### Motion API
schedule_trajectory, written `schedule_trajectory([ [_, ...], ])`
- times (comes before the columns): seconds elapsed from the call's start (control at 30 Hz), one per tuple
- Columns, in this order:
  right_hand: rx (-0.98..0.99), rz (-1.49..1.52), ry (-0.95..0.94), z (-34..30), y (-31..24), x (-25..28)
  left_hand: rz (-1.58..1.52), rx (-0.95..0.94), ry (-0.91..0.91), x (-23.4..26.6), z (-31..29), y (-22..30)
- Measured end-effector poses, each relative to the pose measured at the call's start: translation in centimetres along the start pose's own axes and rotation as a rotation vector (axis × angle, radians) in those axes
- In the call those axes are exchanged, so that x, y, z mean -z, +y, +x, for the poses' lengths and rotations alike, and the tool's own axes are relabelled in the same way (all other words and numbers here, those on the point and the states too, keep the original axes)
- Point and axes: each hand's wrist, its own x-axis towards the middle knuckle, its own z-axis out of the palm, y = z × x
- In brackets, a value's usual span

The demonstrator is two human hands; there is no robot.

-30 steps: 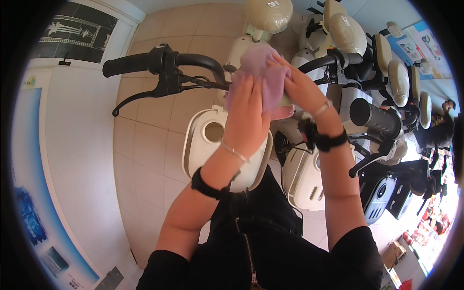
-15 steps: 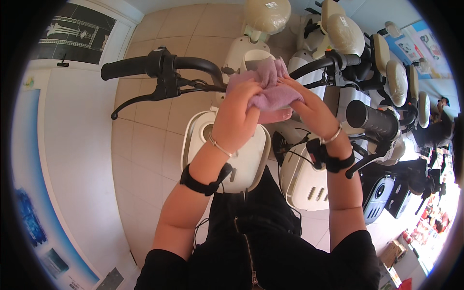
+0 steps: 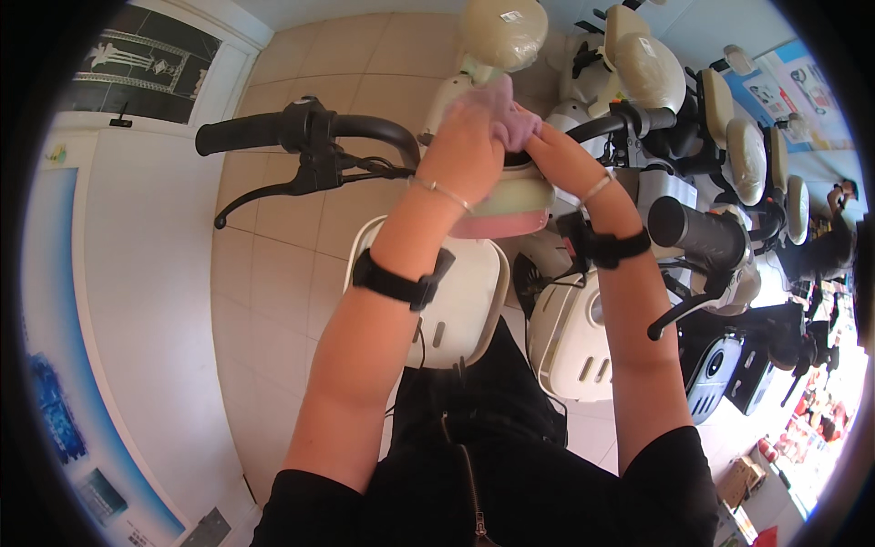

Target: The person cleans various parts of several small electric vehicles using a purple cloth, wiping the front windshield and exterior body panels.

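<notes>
A pinkish-purple cloth (image 3: 499, 108) is bunched between my two hands, above the middle of an electric bike's handlebar. My left hand (image 3: 463, 144) grips it from the left, with its fingers partly hidden and a little blurred. On the other side my right hand (image 3: 554, 153) pinches the cloth's edge. Just below the hands shows a rounded pale-green and pink part (image 3: 510, 208) at the bike's front. The black left handlebar grip (image 3: 241, 134) and brake lever (image 3: 260, 196) stick out to the left. Nearer my body is a cream basket (image 3: 456, 314).
A wrapped cream seat (image 3: 506, 35) rises behind the cloth. More bikes stand closely on the right, with a black handlebar grip (image 3: 685, 221) near my right forearm and another cream basket (image 3: 572, 342) below. A white door (image 3: 155, 273) runs along the left, beside the tiled floor (image 3: 273, 301).
Both hands have moved forward, away from my body, carrying the cloth with them. It is more bunched now, and more of the pale-green and pink part shows beneath.
</notes>
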Motion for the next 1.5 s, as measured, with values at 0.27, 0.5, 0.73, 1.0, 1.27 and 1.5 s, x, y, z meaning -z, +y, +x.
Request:
schedule_trajectory([
  [0.27,-0.140,-0.020,-0.054,-0.9,-2.3,0.7,-0.069,0.026,-0.048,0.2,0.4,-1.1],
  [0.5,-0.190,0.268,-0.021,-6.9,-4.1,1.0,-0.343,0.028,-0.018,2.0,-5.7,2.3],
  [0.73,0.280,-0.191,0.299,-12.9,-1.5,-4.7,-0.160,-0.258,0.128,0.4,-10.7,2.1],
  [1.0,0.311,-0.490,0.424,-14.1,-0.6,-9.9,0.012,-0.153,0.183,-3.7,-17.1,-1.5],
  [1.27,0.453,-0.670,0.270,-12.1,-2.8,-10.0,-0.255,-0.054,0.214,-4.0,-17.2,-2.4],
  [1.5,0.115,-0.054,0.563,-14.8,2.5,-9.6,0.161,-0.370,0.221,-4.4,-14.3,1.5],
])
